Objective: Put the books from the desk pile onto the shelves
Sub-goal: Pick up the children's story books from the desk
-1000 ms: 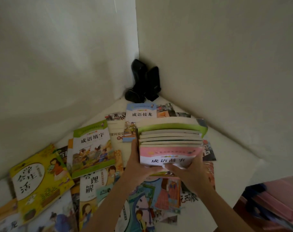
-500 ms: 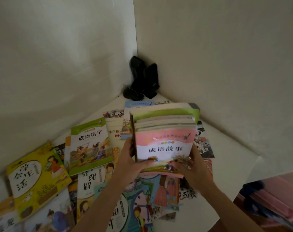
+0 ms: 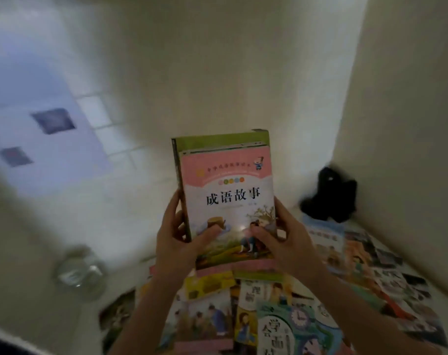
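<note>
A stack of thin children's books (image 3: 226, 201), pink-covered one facing the camera and a green-covered one showing behind it, is standing upright in the air above the desk, near the middle of the view. The left hand (image 3: 175, 239) is clamping its left edge and the right hand (image 3: 289, 242) its right edge, thumbs pressing on the front cover, probably to keep the loose volumes squared together while carrying. Below and to the right, more picture books (image 3: 281, 316) are lying spread across the white desk (image 3: 64, 303). A black object (image 3: 330, 196) is sitting in the far right corner; a blurred glass jar (image 3: 78, 272) is standing to the left. No shelf is showing.
</note>
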`<state>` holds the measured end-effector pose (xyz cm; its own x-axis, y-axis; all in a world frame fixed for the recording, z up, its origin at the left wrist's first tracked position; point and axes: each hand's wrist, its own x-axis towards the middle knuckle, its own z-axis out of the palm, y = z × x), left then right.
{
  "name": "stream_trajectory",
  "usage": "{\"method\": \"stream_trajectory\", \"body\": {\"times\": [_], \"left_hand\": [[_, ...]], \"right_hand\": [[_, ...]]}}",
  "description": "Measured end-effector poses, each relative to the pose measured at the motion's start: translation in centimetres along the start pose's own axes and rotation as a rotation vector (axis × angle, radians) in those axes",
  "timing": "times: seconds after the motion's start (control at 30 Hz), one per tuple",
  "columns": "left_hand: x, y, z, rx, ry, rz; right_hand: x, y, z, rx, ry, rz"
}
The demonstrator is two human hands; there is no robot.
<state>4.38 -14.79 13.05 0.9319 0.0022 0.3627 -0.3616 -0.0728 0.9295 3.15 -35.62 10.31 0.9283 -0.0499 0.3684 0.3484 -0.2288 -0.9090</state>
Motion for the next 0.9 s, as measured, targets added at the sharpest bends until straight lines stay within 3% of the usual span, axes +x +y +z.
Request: {"method": "stream_trajectory", "body": {"times": [0.17,0.43,0.73,0.9], "left_hand": [[-4.7,7.8,-12.9,0.081,0.354,0.176],[-14.5,19.2,-26.7,0.351,0.718,0.372],[-12.1,30.7,-36.0,0.414,0.761,0.523],[-5.2,35.6,-38.0,0.260,0.653,0.620]], "right_hand": [[1.5,-10.1,11.7,0.191,-0.294,-0.184],[-1.1,-23.7,26.1,0.395,-0.712,-0.338],[2.1,-37.5,32.7,0.477,-0.712,-0.567],[9.1,-44.5,32.4,0.444,-0.681,-0.547]]}}
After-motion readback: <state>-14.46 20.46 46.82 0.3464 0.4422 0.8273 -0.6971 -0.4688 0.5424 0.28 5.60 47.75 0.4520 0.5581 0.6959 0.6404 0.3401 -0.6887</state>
